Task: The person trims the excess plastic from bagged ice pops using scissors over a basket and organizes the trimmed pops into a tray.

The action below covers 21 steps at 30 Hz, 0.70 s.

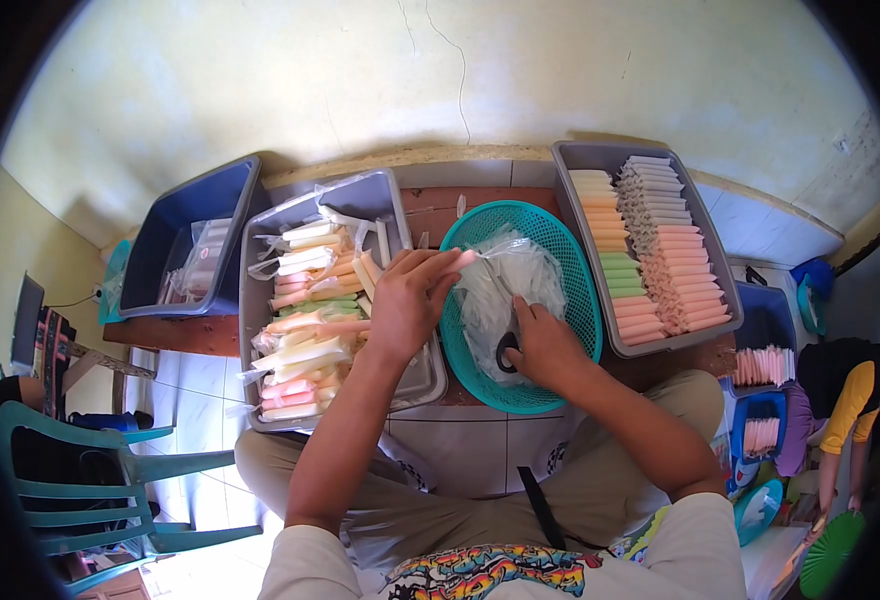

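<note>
The basket (597, 310) is plastic mesh, holding glossy, crinkled clear film (520, 262). The left tray (425, 378) and right tray (582, 158) are smooth plastic. The scissors (507, 342) have a black plastic-looking handle. The wall (360, 80) is matt and cracked, the floor (450, 450) glossy tile, the far-left chair (75, 491) smooth plastic, the trousers (410, 520) matt cloth.

pink wrapped stick (462, 261) and black-handled scissors (506, 352) over teal basket (525, 402)
</note>
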{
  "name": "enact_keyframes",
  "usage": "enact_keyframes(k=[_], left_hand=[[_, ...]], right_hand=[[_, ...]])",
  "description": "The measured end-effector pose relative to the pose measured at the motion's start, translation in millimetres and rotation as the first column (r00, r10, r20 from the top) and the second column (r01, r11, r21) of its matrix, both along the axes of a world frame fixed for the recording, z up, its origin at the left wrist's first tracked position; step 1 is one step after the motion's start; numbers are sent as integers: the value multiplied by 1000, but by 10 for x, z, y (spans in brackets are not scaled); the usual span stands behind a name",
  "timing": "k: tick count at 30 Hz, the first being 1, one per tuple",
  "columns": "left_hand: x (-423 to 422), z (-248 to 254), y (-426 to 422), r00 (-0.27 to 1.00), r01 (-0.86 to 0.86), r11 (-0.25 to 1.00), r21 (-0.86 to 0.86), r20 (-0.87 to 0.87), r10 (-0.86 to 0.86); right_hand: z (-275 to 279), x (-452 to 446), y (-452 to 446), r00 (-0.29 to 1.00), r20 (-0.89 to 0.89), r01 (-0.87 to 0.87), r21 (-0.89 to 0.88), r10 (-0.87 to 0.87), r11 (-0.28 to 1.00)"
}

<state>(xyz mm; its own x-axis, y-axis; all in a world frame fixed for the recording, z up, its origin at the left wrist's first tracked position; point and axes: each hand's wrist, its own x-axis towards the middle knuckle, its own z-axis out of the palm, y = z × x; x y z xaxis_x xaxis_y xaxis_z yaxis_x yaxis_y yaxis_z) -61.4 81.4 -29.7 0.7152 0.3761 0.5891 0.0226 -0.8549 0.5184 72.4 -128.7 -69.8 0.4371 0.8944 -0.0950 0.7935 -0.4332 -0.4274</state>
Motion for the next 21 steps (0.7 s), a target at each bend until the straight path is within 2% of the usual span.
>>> enact_keyframes(k=[5, 7, 11, 13, 17, 19, 21], left_hand=[[-2, 0, 0, 1000, 0, 1000, 8, 6, 0], [-6, -6, 8, 1000, -11, 1000, -5, 15, 12], [-22, -26, 59, 999, -48, 998, -27, 24, 48], [-37, 28, 58, 997, -60, 998, -12, 38, 61], [-32, 67, 58, 993, -101, 995, -4, 68, 101], [-27, 27, 90, 990, -126, 992, -20, 65, 127], [-32, 18, 98, 987, -149, 988, -37, 58, 151]], right_hand=[[-69, 53, 1, 1000, -4, 16, -2, -16, 1000], [-67, 107, -21, 998, -66, 26, 65, -21, 998], [-29, 183, -74, 998, -62, 17, 130, -9, 991], [148, 177, -116, 988, -153, 22, 117, -4, 993], [334, 173, -174, 984, -173, -7, 157, 35, 988], [510, 104, -183, 963, -260, 9, 281, 67, 960], [592, 84, -199, 959, -272, 2, 283, 79, 959]])
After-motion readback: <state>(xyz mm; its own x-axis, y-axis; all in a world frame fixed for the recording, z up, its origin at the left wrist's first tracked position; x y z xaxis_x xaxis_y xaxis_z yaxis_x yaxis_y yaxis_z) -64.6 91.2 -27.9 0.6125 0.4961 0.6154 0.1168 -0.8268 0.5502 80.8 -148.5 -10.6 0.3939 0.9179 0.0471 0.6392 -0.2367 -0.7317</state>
